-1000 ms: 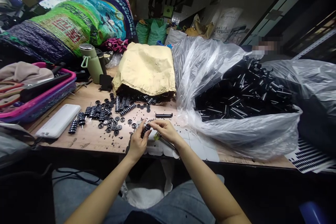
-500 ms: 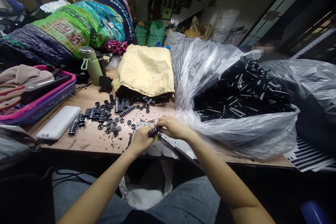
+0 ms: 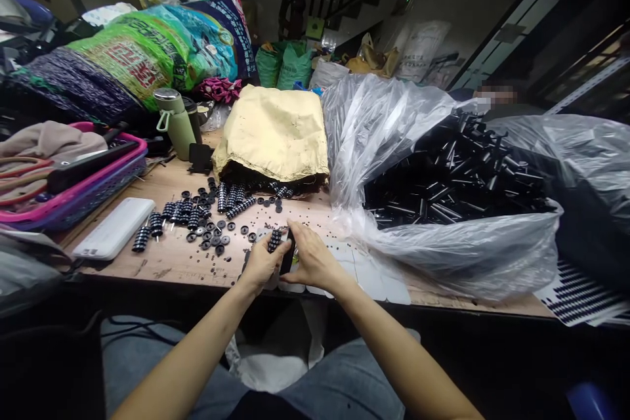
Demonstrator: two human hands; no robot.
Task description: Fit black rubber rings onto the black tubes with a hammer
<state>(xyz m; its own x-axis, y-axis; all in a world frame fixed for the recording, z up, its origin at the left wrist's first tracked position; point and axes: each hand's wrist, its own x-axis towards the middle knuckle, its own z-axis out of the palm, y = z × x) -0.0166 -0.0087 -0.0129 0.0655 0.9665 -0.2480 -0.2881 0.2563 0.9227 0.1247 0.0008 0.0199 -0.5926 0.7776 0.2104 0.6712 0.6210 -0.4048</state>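
In the middle of the bench front, my left hand (image 3: 260, 262) is closed round a short stack of black ribbed discs (image 3: 274, 241). Close against it, my right hand (image 3: 312, 256) curves its thumb and fingers round a dark, flat-looking black piece (image 3: 287, 256), whose exact kind I cannot make out. The two held things are side by side, and my fingers hide where they may touch. Loose black discs (image 3: 216, 236) lie to the left of my hands, with more ribbed stacks (image 3: 184, 212) on pins behind them. Pale grey sheets (image 3: 378, 272) lie partly under my right hand.
A yellow sack (image 3: 275, 131) stands behind my hands. To the right, a clear plastic bag (image 3: 472, 252) holds many black plastic parts (image 3: 453, 177). At left are a white box-shaped device (image 3: 114, 228), a pink basket (image 3: 88, 180) and a green flask (image 3: 178, 128). Tiny rings are scattered about.
The long shiny rod that stretched from my hands beneath my right forearm is out of sight. My right hand has lowered and turned, and a dark piece now stands between my hands.
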